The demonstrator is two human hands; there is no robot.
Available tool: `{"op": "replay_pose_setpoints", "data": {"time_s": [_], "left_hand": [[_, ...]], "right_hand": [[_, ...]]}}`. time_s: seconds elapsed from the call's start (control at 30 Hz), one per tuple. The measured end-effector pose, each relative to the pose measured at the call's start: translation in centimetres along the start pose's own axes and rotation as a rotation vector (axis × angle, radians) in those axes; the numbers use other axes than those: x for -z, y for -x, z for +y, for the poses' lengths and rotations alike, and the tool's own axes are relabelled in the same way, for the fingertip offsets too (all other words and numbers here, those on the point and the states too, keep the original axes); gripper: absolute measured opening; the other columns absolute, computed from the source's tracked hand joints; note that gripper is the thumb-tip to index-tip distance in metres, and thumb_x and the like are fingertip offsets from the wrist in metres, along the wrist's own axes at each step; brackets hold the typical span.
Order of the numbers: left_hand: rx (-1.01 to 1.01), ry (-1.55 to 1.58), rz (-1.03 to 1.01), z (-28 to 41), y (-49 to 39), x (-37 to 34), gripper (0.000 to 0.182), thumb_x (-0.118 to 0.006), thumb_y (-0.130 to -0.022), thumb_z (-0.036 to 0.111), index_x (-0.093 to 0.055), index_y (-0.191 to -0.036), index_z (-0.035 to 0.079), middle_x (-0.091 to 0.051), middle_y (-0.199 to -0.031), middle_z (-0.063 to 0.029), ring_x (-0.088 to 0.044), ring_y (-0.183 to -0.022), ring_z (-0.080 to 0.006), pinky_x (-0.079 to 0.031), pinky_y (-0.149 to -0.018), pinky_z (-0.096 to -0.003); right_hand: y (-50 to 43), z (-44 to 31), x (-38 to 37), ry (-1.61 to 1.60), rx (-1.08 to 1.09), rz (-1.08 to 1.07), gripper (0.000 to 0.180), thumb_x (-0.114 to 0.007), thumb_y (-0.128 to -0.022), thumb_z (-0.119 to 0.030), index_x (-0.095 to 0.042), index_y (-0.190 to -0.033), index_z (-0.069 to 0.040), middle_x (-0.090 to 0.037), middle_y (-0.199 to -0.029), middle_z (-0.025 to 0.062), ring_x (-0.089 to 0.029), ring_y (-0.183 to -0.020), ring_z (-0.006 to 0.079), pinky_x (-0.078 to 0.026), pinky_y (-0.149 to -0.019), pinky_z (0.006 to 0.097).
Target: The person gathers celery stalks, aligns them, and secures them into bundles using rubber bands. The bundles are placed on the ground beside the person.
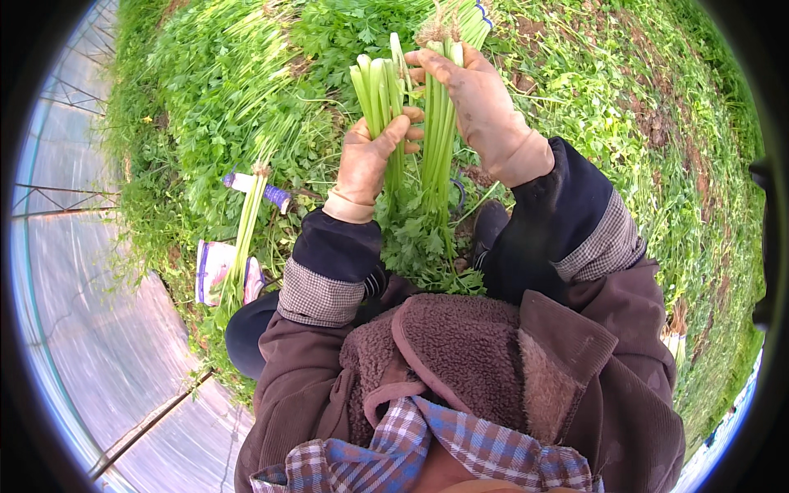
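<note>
In thin beige gloves, both hands are raised in front of me with green celery. My left hand (373,154) grips a bunch of celery stalks (382,86) whose pale bases point up, with no roots visible on them. My right hand (484,108) holds a second celery bunch (436,123) by its upper end, where brown roots (437,28) stick up. A thin, pale stalk (397,58) stands between the two bunches near the right fingertips. Leafy tops (416,243) hang down between my legs.
Cut celery (240,68) lies in heaps ahead; a blue tie (485,12) circles one bunch. At left are a white-and-purple wrapped rod (259,190), a printed packet (216,268) and rooted celery (248,222) across it. Plastic sheeting (74,277) on metal framing walls the left.
</note>
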State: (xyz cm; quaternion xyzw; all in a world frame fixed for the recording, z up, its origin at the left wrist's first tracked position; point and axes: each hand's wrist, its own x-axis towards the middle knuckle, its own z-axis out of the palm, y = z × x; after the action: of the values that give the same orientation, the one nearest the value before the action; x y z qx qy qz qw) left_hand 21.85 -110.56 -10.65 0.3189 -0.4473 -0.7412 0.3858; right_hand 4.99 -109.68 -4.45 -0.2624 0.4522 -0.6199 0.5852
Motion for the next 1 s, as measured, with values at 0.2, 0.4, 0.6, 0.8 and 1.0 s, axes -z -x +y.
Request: {"op": "replay_pose_setpoints", "data": {"time_s": [0.2, 0.4, 0.6, 0.8, 1.0], "left_hand": [[0.141, 0.026, -0.215, 0.5, 0.3, 0.7, 0.03, -0.063, -0.098, 0.019, -0.064, -0.117, -0.004, -0.071, -0.097, -0.0102, -0.065, -0.073, -0.0144, -0.054, -0.067, -0.028], [0.03, 0.154, -0.081, -0.1, 0.2, 0.7, 0.025, -0.066, -0.096, 0.015, -0.061, -0.114, 0.0, -0.071, -0.091, -0.0129, -0.066, -0.065, -0.0162, -0.054, -0.059, -0.0282], [-0.037, 0.09, 0.188, -0.6, -0.2, 1.2, 0.021, -0.064, -0.096, 0.012, -0.06, -0.113, 0.0, -0.072, -0.098, -0.0144, -0.07, -0.076, -0.0183, -0.059, -0.068, -0.0308], [-0.152, 0.101, 0.251, 0.4, -0.4, 1.5, 0.017, -0.062, -0.097, 0.011, -0.063, -0.108, -0.001, -0.072, -0.1, -0.013, -0.07, -0.08, -0.0197, -0.058, -0.073, -0.0319], [-0.061, 0.179, 0.125, -0.3, 0.0, 0.6, 0.021, -0.062, -0.096, 0.009, -0.056, -0.115, 0.001, -0.069, -0.105, -0.0171, -0.07, -0.086, -0.026, -0.059, -0.074, -0.0364]], "right_hand": [[-1.4, -0.2, 2.1, -0.182, -0.092, -0.07, 0.037, -0.068, -0.094, -0.013, -0.051, -0.123, 0.002, -0.067, -0.107, 0.0097, -0.067, -0.089, 0.0199, -0.059, -0.074, 0.035], [-1.6, 0.5, 2.3, -0.181, -0.038, -0.063, 0.036, -0.066, -0.095, -0.016, -0.054, -0.123, 0.002, -0.068, -0.109, 0.0101, -0.067, -0.1, 0.0212, -0.055, -0.09, 0.0355], [-1.3, -0.2, 2.0, 0.009, 0.023, 0.093, 0.026, -0.064, -0.098, -0.02, -0.056, -0.114, -0.001, -0.07, -0.103, 0.0108, -0.069, -0.1, 0.0222, -0.056, -0.081, 0.0346], [-0.8, -0.6, 1.5, 0.23, 0.117, 0.113, 0.03, -0.066, -0.096, -0.018, -0.055, -0.118, -0.001, -0.066, -0.096, 0.0028, -0.062, -0.086, 0.0109, -0.053, -0.076, 0.0272], [1.0, 1.1, -0.6, 0.084, -0.126, -0.126, 0.032, -0.067, -0.095, -0.017, -0.056, -0.121, -0.004, -0.063, -0.089, 0.0016, -0.059, -0.078, 0.0099, -0.049, -0.065, 0.0268]]}}
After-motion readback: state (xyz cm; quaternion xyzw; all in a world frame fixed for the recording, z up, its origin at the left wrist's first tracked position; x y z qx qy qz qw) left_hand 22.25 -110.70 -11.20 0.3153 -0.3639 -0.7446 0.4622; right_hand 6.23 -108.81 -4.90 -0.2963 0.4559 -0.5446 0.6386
